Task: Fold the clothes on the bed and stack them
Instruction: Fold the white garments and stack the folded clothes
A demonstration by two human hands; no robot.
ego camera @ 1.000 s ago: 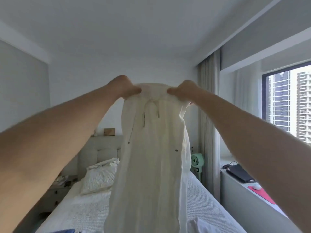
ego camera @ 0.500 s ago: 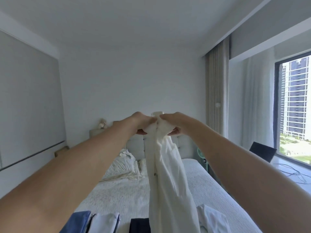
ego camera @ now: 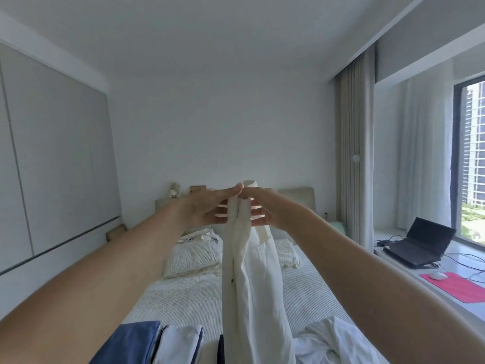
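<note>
Garment: a cream-white garment [ego camera: 246, 271], light and rumpled, hangs in the air over the near half of the bed [ego camera: 183, 292], doubled lengthwise into a narrow strip; a small dark stud shows on its left edge.
Left hand: the left hand [ego camera: 210, 208] is at the top of the strip, thumb tip pressed to the cloth, fingers nearly straight on the far side; it looks to be pinching the top edge.
Right hand: the right hand [ego camera: 262, 206] meets it from the right, thumb on the near face, fingers spread behind the cloth, pinching the same top edge.
Why held so: both top corners seem brought together high up, so the weight of the cloth pulls the halves straight and the lengthwise fold lines up by itself.
Folded pieces: at the near edge of the bed lie a blue folded piece [ego camera: 131, 342] and just right of it a white folded piece [ego camera: 178, 345]; something dark sits behind the hanging strip, too hidden to name.
Still loose: a crumpled white cloth [ego camera: 333, 340] lies near right on the bed, apparently not yet folded.
Far end: a pillow [ego camera: 194, 256] rests by the headboard.
Desk: a laptop [ego camera: 420, 245] stands on the desk [ego camera: 404, 274] by the window, well apart from the work.
</note>
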